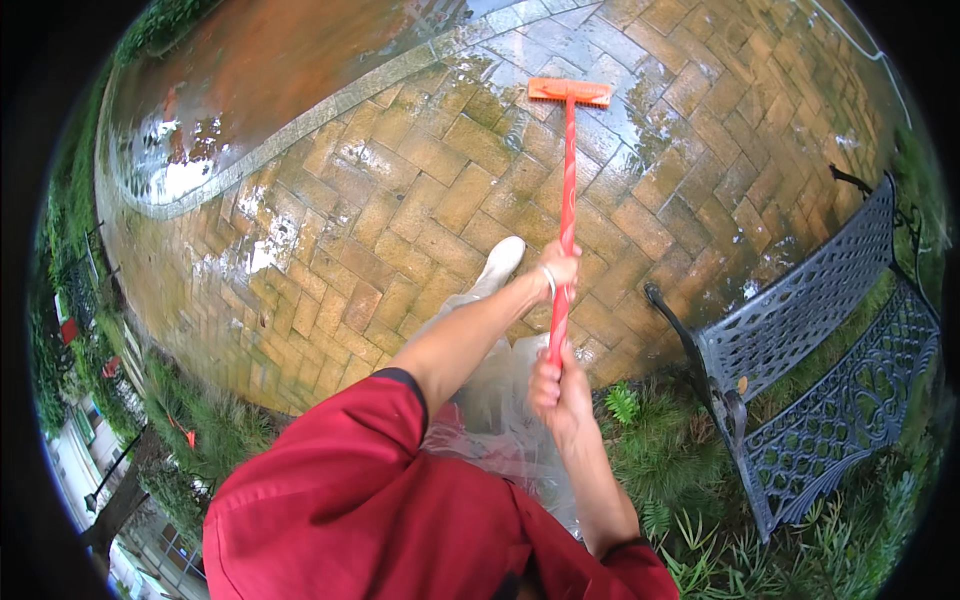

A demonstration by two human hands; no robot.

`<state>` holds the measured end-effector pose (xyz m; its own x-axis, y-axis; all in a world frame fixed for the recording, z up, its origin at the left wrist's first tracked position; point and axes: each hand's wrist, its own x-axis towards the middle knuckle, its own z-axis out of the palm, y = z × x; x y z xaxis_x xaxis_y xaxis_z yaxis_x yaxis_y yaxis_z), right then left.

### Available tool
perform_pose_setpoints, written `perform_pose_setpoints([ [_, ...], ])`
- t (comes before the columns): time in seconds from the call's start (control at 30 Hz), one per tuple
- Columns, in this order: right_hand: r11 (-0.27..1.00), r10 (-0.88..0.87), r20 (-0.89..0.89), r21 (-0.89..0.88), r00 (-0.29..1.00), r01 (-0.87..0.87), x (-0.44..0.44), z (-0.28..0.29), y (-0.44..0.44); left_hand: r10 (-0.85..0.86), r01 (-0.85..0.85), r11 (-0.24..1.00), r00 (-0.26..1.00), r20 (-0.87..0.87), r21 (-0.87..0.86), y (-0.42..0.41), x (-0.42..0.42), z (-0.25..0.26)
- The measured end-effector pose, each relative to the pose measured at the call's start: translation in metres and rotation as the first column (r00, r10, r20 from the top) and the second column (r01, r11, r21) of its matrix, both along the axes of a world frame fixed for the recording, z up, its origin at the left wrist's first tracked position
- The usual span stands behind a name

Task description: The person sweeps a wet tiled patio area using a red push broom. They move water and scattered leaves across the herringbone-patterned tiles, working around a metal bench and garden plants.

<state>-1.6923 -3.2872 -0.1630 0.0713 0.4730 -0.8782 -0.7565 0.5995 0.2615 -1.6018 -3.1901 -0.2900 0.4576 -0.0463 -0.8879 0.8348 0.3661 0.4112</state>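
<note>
A long-handled brush with an orange head (570, 91) and a red handle (568, 172) stretches away in front of me. Its bristles meet the wet brick paving (420, 202). My left hand (559, 271), with a pale band at the wrist, grips the handle partway along. Lower down, my right hand (561, 390) is wrapped around the near end of the same handle. A white boot (504, 259) shows on the paving beside my left forearm. Clear plastic sheeting (495, 435) hangs over my legs, and the other foot is mostly hidden.
A dark metal lattice bench (802, 330) stands at the right among grass and ferns (660, 450). A pale stone kerb (322, 116) borders a reddish-brown wet surface (262, 67) at the upper left. Shrubs (202, 409) line the lower left. A thin hose (862, 49) runs along the upper right.
</note>
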Motion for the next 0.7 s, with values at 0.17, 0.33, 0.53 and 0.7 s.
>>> perform_pose_setpoints([
  [0.17, 0.963, 0.127, -0.253, -0.201, 0.959, -0.181, -0.040, 0.069, -0.003, -0.057, 0.057, 0.998, 0.998, -0.019, 0.016, -0.013, -0.084, 0.030],
  [0.33, 0.841, 0.333, -0.201, -0.377, 0.921, -0.387, -0.122, 0.052, -0.054, -0.085, 0.124, 0.976, 0.974, -0.212, 0.181, -0.030, -0.129, 0.066],
  [0.53, 0.992, 0.112, -0.026, 0.053, 0.993, -0.110, 0.038, -0.004, 0.044, 0.141, -0.141, 0.990, 0.990, 0.015, 0.017, 0.059, 0.024, -0.005],
  [0.7, 0.958, 0.218, -0.138, -0.158, 0.966, -0.239, -0.050, 0.056, 0.017, 0.062, -0.061, 0.998, 0.998, -0.012, 0.032, 0.026, -0.087, 0.024],
])
